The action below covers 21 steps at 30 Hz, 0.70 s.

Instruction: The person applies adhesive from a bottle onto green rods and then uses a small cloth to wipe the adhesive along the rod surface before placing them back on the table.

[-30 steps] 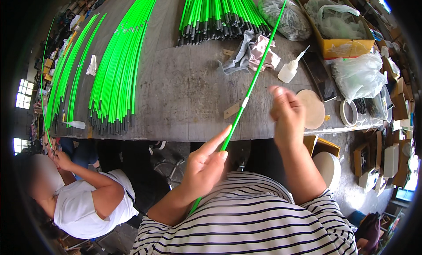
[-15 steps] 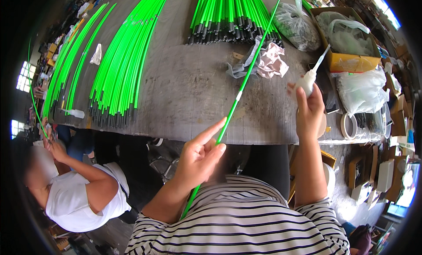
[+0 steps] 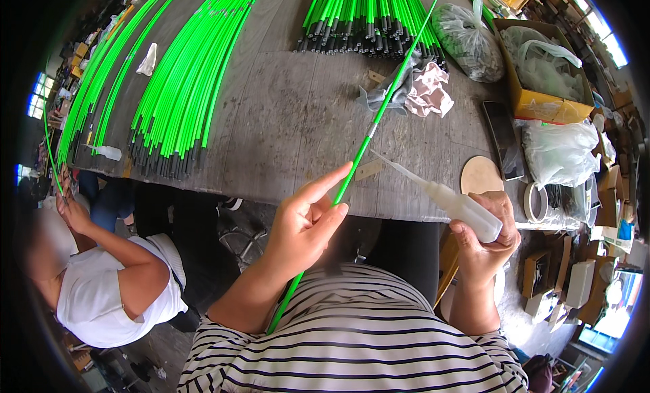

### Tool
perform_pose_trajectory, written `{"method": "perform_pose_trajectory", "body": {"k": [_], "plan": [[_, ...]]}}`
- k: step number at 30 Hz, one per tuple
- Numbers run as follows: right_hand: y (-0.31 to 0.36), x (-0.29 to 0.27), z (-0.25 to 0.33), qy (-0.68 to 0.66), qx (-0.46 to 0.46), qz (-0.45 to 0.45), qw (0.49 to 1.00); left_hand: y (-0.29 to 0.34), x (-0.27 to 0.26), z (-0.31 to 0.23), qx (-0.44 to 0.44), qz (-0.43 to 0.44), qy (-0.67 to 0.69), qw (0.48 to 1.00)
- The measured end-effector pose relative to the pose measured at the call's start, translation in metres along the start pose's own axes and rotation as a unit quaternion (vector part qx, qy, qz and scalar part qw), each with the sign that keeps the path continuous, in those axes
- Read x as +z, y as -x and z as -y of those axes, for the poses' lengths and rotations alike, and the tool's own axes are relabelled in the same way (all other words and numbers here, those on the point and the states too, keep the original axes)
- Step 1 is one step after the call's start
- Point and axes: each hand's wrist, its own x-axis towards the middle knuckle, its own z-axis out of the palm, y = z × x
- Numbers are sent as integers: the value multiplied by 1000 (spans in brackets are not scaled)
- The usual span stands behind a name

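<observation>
My left hand [image 3: 308, 223] is closed around a long, thin green rod [image 3: 359, 157], its index finger stretched along it. The rod slants from beside my waist up across the table, with a pale band partway along. In my right hand [image 3: 489, 240] is a white squeeze bottle [image 3: 467, 213] with a long thin nozzle. The bottle is tilted, its nozzle pointing up and left toward the rod, with a gap between them. A crumpled pink cloth [image 3: 429, 91] lies on the table beyond the rod, beside crumpled clear plastic.
Green rods with black ends lie in a bundle [image 3: 193, 88] at left and another [image 3: 372, 27] at the far side. A phone [image 3: 502, 139], a round disc [image 3: 481, 174], a tape roll [image 3: 535, 202] and a yellow box [image 3: 548, 108] sit at right. A co-worker [image 3: 128, 284] sits at left.
My right hand has brought the squeeze bottle down and turned it, so the nozzle swings from pointing up and right to pointing left toward the rod. My left hand keeps its grip.
</observation>
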Motion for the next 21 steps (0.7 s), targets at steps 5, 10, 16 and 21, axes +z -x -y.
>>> {"method": "perform_pose_trajectory", "body": {"k": [5, 10, 16, 21], "plan": [[-4, 3, 5, 53, -39, 28, 997, 0, 0, -1, 30, -15, -55, 998], [-7, 5, 8, 68, -59, 29, 996, 1, -1, -3, 40, -17, -77, 996], [-8, 4, 10, 70, -59, 42, 995, 0, -1, 0, 52, -13, -72, 996], [-8, 5, 9, 72, -64, 44, 994, 0, -2, 1, 54, -12, -78, 995]]}}
